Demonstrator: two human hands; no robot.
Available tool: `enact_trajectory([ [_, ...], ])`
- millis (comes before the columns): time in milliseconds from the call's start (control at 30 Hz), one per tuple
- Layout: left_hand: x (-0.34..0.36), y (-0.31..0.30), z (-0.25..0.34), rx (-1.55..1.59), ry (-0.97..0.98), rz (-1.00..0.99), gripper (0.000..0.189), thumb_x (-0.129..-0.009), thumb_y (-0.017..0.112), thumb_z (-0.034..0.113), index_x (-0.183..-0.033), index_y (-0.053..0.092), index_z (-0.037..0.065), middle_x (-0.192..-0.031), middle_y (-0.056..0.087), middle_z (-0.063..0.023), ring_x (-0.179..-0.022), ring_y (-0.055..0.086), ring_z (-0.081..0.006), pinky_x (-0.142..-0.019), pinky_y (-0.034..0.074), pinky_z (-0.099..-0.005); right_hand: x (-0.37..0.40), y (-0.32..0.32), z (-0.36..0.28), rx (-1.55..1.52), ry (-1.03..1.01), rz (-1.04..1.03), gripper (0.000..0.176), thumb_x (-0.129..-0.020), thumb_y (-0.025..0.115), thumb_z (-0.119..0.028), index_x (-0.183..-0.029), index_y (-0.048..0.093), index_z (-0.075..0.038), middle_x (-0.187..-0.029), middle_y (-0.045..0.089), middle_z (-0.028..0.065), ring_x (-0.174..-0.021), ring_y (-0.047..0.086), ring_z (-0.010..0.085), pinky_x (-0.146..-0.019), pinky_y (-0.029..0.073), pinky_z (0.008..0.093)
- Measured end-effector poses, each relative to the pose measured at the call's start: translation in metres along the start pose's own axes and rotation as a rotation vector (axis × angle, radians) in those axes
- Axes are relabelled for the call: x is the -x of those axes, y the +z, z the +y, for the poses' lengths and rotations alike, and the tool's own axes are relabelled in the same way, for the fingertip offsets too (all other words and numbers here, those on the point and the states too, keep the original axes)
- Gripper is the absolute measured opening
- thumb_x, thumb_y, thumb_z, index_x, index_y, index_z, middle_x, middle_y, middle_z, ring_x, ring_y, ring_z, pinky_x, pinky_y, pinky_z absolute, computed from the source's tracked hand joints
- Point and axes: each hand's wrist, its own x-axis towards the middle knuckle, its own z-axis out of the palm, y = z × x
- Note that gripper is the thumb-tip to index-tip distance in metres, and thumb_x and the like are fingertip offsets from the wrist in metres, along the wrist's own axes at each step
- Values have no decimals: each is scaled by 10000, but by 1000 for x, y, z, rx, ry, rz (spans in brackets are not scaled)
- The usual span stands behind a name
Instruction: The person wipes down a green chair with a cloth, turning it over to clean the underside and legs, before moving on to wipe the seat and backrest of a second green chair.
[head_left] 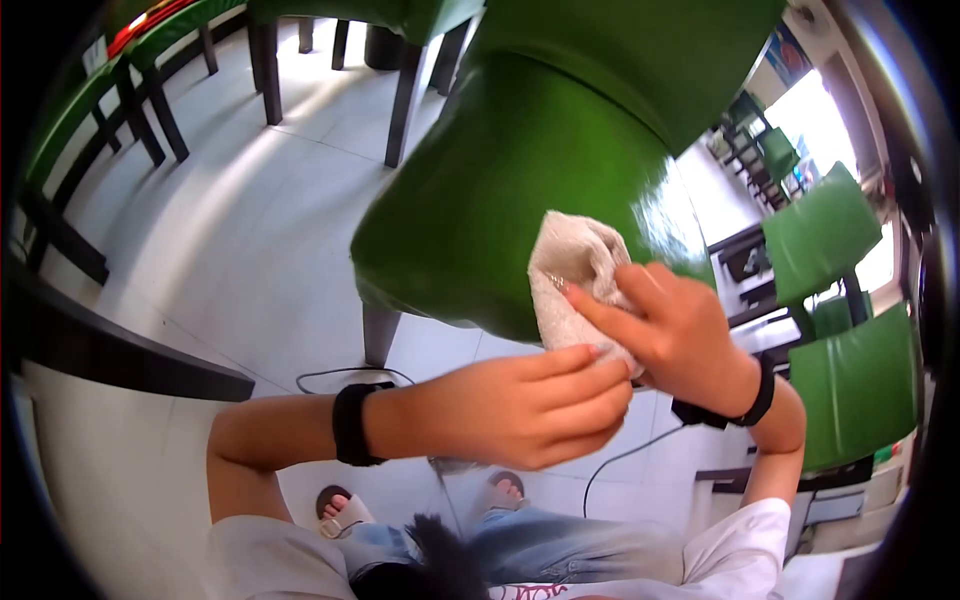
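A beige cloth (575, 270) is pressed against the glossy green chair seat (500, 190) in the middle of the view. My right hand (685, 335) comes in from the right, wearing a black wristband, and pinches the cloth's right side with thumb and fingers. My left hand (530, 405), also with a black wristband, reaches across from the left just below it. Its fingers are curled together around the cloth's lower end, which is hidden behind them.
More green chairs with dark legs stand at the top left (150, 50) and at the right (850, 380). A dark table edge (120, 350) runs at the left. A black cable (340, 375) lies on the pale tiled floor beside my sandalled feet (345, 510).
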Motion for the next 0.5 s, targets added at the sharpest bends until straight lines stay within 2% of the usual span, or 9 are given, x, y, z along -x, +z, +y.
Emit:
enact_trajectory([
  [33, 2, -2, -1, -5, -55, -8, 247, -791, 608, 130, -1016, 678, 56, -1122, 598, -126, -1044, 607, -257, -866, 513, -377, -2, -1, -4, 20, 30, -43, 482, -694, 644, -134, -1176, 639, -136, -897, 580, 62, -684, 584, 181, -516, 481, 284],
  [167, 7, -25, -20, 132, -298, -15, 267, -761, 644, 81, -1024, 664, 37, -1162, 592, -126, -1097, 589, -253, -919, 480, -378, -41, 8, 15, -156, 34, 2, 482, -710, 664, -159, -1190, 629, -168, -855, 559, 49, -701, 600, 204, -534, 488, 308],
  [200, 10, -33, -29, 154, -349, -27, 289, -752, 657, 69, -1037, 652, 26, -1182, 588, -131, -1112, 581, -268, -936, 470, -388, -53, 3, 16, -147, 97, -78, 519, -696, 677, -130, -1207, 620, -201, -848, 552, 54, -722, 607, 234, -558, 496, 332],
  [300, 13, -52, -53, 314, -503, -86, 351, -755, 667, 56, -1098, 614, 4, -1230, 567, -144, -1151, 552, -302, -966, 446, -419, -75, 18, 36, -227, 99, -66, 646, -633, 706, -45, -1235, 598, -255, -827, 542, 62, -734, 608, 273, -602, 502, 363],
  [433, 8, -65, -101, 522, -459, -207, 336, -821, 649, 81, -1134, 578, -17, -1261, 547, -156, -1201, 504, -326, -1000, 419, -400, -91, 33, 59, -282, 138, -65, 658, -648, 703, -45, -1255, 571, -259, -815, 536, 64, -735, 601, 294, -614, 503, 382],
  [500, 10, -61, -137, 562, -400, -271, 338, -875, 616, 122, -1184, 565, -5, -1289, 535, -147, -1227, 484, -323, -1021, 396, -393, -98, 51, 81, -185, 140, -9, 630, -668, 708, -82, -1255, 561, -258, -812, 539, 67, -720, 606, 297, -617, 503, 388],
])
